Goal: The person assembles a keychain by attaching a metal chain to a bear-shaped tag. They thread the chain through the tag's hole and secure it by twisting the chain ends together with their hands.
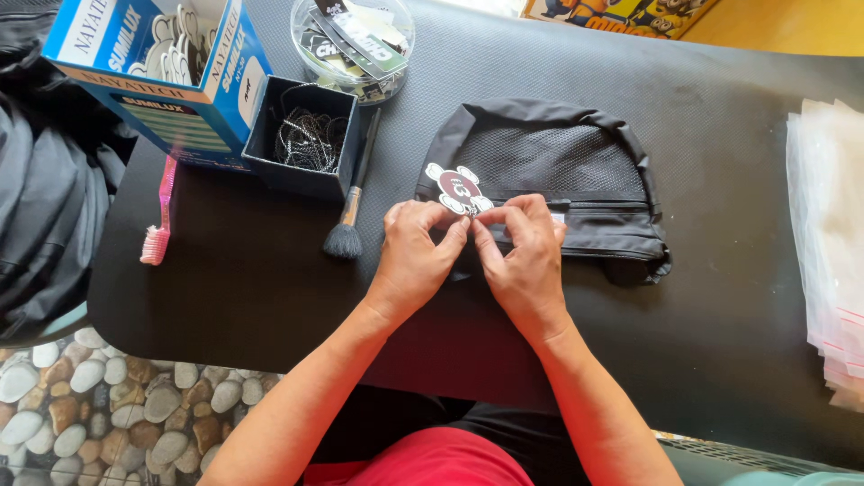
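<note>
A black mesh pouch (549, 171) with a zip lies on the black table (720, 315). A round dark-red and white charm (458, 188) rests at the pouch's left end. My left hand (416, 247) and my right hand (524, 247) meet just below the charm, fingertips pinched together at the pouch's near-left edge. What they pinch is too small to make out; it seems to be the charm's attachment by the zip.
A black open box of thin chains (309, 135), a make-up brush (351, 207), a pink toothbrush (162, 211), a blue-and-white carton (153, 76) and a clear round tub of tags (354, 40) stand at the back left. Clear plastic bags (832, 243) are stacked at the right edge.
</note>
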